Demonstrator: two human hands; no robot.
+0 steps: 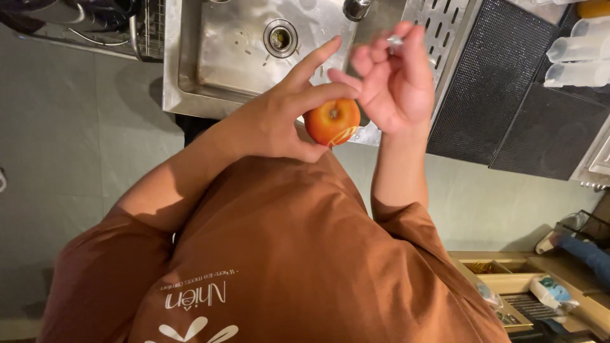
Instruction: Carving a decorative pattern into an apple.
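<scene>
My left hand [279, 121] is wrapped around a red-orange apple [332, 121], thumb and curled fingers gripping it with the stem end up, the forefinger stretched out straight past it. The apple sits in the air in front of my chest, just at the near edge of the steel sink [248, 51]. My right hand [397, 82] is close beside the apple, nearly touching it — fingers loosely bent and lifted, with something small and pale pinched at the fingertips; it is blurred, so I cannot tell what it is.

Beyond my hands the sink basin shows its round drain [280, 37], and a slotted steel draining board [445, 32] runs along its right side. Next to that lie two dark mesh mats [508, 76] on the table, and at the far right a few clear plastic cups [578, 60] lie on their sides.

Below everything is my rust-brown shirt [286, 254], with pale printed lettering and a leaf-like mark near the bottom. To the lower right an open wooden drawer [508, 279] holds small items — one a pale roll with a blue end [551, 291].
</scene>
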